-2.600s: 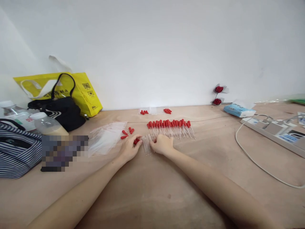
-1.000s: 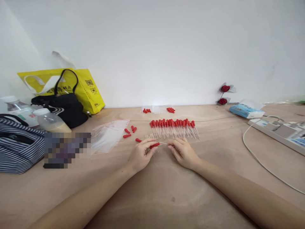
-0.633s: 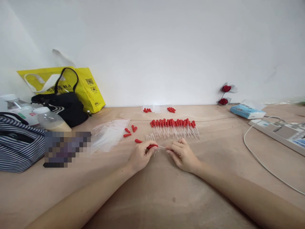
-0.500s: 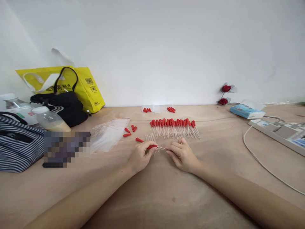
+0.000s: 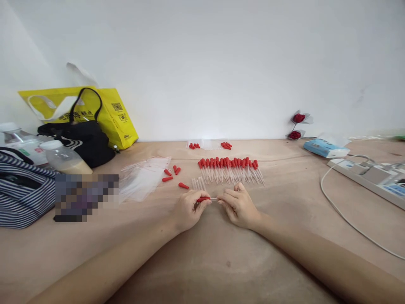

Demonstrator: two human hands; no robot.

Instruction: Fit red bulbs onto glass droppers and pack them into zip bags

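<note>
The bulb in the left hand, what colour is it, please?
The bulb is red, best seen in the head view.

A: Finishes?
B: Held red bulb point(image 5: 204, 199): matt, rubbery. Clear tube point(image 5: 214, 199): smooth, see-through, glass or plastic, can't tell.
A: Tabletop point(image 5: 228, 261)?
B: Wood-look, smooth, low sheen. Flat bags point(image 5: 144, 179): thin clear plastic film.
A: Rest?
B: Black bag point(image 5: 91, 141), striped bag point(image 5: 27, 198): matt cloth. Power strip point(image 5: 357, 173): smooth hard plastic. Wall point(image 5: 202, 67): matt, smooth.
</note>
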